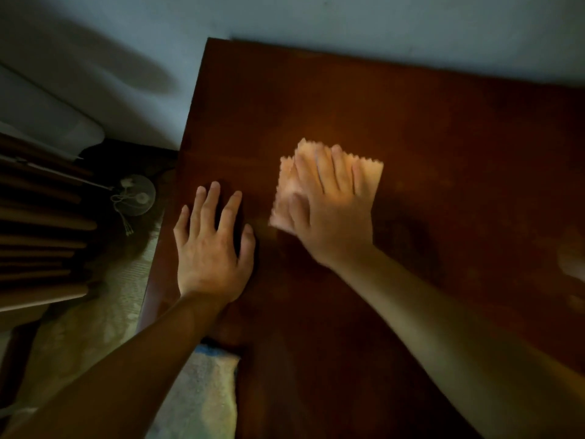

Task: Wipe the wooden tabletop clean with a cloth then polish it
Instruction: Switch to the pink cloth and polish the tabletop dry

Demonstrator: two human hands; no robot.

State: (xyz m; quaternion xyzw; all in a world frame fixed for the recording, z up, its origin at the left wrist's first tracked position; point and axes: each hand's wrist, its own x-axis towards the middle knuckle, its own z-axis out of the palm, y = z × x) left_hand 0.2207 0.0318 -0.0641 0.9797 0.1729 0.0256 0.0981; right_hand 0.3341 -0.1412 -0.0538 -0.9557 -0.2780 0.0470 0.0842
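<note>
A dark reddish-brown wooden tabletop (427,128) fills the frame from the centre out to 3 o'clock and down to 6 o'clock, its far edge against a pale blue-grey wall (348,23) at 12 o'clock. Just right of the frame's centre lies a pale peach folded cloth with a zigzag-cut edge (368,171), flat on the wood.

The right hand (332,213) lies palm down on top of this cloth, covering most of it. Its fingers are stretched out and slightly apart, pointing toward 12 o'clock, with the thumb out toward 9 o'clock over the cloth's near left corner; they press flat on the fabric rather than gripping it. The hand and the cloth's left edge are blurred. The bare forearm runs away toward 5 o'clock.

At 9 o'clock from the cloth, near but not touching it, the left hand (212,251) rests palm down directly on the bare wood close to the table's left edge, holding nothing. Its fingers are spread apart, pointing to 12 o'clock, and the forearm leads off toward 7 o'clock.

Beyond the table's left edge, at 9 o'clock in the frame, a small round pale fan (137,196) sits on the dim floor beside stacked brown wooden slats (41,223). At 6 o'clock, a whitish cloth with a blue edge (205,384) shows below the near table edge.
</note>
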